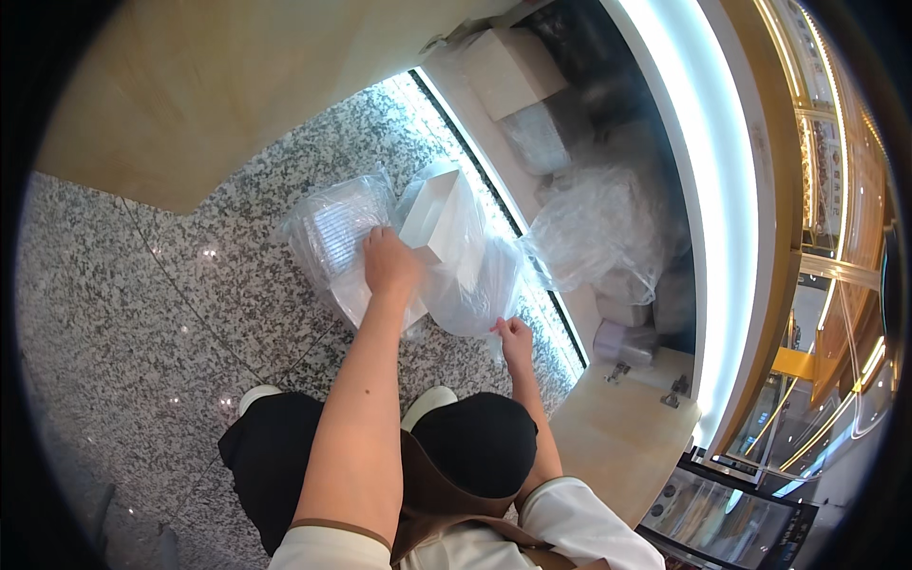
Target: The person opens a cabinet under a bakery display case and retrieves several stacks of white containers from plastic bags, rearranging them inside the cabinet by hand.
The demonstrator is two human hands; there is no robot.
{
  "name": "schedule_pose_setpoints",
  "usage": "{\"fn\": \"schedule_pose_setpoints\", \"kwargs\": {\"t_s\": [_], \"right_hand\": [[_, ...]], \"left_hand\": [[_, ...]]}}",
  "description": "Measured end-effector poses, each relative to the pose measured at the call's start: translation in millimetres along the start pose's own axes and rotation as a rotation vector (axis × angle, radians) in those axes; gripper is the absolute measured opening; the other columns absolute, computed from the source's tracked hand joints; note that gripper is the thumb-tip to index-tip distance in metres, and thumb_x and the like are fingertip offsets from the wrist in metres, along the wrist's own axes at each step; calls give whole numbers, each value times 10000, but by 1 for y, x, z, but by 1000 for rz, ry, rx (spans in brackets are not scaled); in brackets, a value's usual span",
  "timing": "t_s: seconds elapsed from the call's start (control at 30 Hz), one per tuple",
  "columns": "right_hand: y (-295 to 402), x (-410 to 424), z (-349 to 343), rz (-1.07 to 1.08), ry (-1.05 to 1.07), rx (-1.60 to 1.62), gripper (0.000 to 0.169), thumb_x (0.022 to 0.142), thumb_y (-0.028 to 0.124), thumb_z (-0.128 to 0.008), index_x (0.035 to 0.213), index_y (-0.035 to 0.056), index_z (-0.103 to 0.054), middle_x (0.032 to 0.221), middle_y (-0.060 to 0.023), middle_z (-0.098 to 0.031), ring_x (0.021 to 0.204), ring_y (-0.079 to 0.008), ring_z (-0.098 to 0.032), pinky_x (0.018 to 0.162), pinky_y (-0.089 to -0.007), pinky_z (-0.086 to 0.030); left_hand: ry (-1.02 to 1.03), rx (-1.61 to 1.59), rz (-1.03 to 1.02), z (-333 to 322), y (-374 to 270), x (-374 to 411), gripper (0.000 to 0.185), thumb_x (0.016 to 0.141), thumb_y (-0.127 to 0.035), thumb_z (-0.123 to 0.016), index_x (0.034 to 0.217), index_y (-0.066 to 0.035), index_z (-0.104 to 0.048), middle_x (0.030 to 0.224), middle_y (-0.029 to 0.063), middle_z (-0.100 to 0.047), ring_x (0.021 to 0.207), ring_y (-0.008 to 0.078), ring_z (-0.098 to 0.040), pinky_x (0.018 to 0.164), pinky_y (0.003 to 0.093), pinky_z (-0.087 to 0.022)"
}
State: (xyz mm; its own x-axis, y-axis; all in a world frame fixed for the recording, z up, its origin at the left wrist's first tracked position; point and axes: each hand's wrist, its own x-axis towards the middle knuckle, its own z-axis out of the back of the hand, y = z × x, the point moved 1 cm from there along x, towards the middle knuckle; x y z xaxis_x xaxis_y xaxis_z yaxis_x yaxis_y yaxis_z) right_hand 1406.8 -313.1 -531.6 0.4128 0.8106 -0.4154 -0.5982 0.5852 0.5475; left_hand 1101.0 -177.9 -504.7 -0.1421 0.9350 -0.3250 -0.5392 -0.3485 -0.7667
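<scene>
Before my knees, clear plastic bags lie on the speckled floor. My left hand [390,263] reaches to a clear bag of stacked white items [335,231]; its fingertips touch the plastic near the bag's right side, and whether they grip it cannot be told. Beside it a second clear bag [463,303] lies around a white open-topped box [436,214]. My right hand [514,338] pinches the lower edge of this second bag between thumb and fingers.
At the right an open low cabinet holds a cardboard box [513,71], a wrapped bundle [538,139] and a crumpled clear plastic bag [591,228]. One hinged wooden door [620,434] stands open at the lower right, a large wooden panel [214,85] at the upper left.
</scene>
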Motion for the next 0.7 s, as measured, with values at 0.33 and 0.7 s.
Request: {"fn": "schedule_pose_setpoints", "kwargs": {"t_s": [0.33, 0.7], "right_hand": [[215, 26, -65, 335, 54, -210, 482, 866, 462, -606, 883, -16, -544, 804, -145, -598, 740, -257, -598, 689, -359, -473], [219, 45, -30, 462, -194, -211, 281, 914, 217, -477, 890, -28, -613, 801, -239, -628, 788, -394, -619, 702, -414, -462]], "left_hand": [[0, -122, 436, -20, 17, 14, 306, 847, -69, -513, 1137, 29, -524, 1107, 245, -562, 1005, 405, -583, 830, 464, -496], [304, 61, 153, -3, 8, 4, 230, 793, -103, -529, 970, -45, -664, 1013, 185, -660, 964, 372, -625, 802, 433, -509]]}}
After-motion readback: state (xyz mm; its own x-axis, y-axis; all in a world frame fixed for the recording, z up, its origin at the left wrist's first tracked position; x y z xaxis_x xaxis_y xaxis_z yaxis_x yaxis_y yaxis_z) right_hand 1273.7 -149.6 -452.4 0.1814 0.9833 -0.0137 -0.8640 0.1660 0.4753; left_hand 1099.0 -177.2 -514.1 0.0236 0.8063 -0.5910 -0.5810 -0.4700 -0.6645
